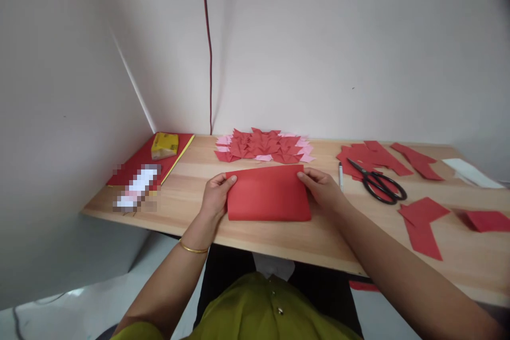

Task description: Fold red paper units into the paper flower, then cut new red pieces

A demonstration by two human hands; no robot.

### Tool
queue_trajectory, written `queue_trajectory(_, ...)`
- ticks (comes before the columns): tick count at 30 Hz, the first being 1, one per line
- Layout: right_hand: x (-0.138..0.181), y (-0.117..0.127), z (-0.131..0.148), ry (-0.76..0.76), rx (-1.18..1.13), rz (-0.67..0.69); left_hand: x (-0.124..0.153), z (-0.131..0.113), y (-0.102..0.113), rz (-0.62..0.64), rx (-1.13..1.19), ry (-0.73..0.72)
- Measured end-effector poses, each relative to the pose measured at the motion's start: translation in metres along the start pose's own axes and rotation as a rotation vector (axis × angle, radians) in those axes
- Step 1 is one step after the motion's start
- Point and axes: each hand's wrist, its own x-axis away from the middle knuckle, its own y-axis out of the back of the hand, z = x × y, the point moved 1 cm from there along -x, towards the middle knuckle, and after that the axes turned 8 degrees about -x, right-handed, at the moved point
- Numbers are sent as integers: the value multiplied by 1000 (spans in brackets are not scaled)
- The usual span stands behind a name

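Note:
A folded sheet of red paper (268, 194) is held over the wooden table, its lower edge toward me. My left hand (217, 191) pinches its upper left corner, thumb on top. At the upper right corner, my right hand (319, 185) grips it the same way. Just beyond the sheet lies a pile of folded red and pink paper pieces (263, 144) with pointed tips. Right of my right hand are a white pen (341, 176) and black-handled scissors (382, 187), the scissors partly over red paper cutouts (370, 156).
A yellow packet (164, 145) sits on a red sheet with a yellow edge (185, 149) at the left. A blurred-out item (137, 187) lies nearby. More red scraps (426, 223) and white paper (474, 173) are at the right. A dark red cable (210, 64) hangs down the wall behind.

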Motion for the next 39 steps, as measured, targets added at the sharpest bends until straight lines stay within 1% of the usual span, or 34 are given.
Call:
queue_trajectory(5, 2, -4, 1, -57, -126, 1, 0, 1, 1, 11, 34, 18)
queue_trajectory(8, 2, -5, 1, -55, -155, -8, 0, 1, 1, -6, 41, 41)
queue_trajectory(12, 0, -4, -2, -54, -105, -29, 0, 1, 3, -31, 30, 45)
queue_trajectory(15, 0, -4, -1, -49, -66, -17, 0, 0, 3, -39, 19, 39)
queue_trajectory(23, 1, -5, 3, -51, -59, -13, -1, -1, 2, -40, 12, 20)
queue_trajectory(27, 2, -5, 5, -27, -33, -47, 0, -2, 1, -47, 13, 27)
queue_trajectory(33, 0, -4, 2, -7, -93, -63, -3, -2, 2, -61, 10, 52)
queue_trajectory(39, -2, -3, -1, 10, -125, -60, -5, -1, 2, -52, -10, 39)
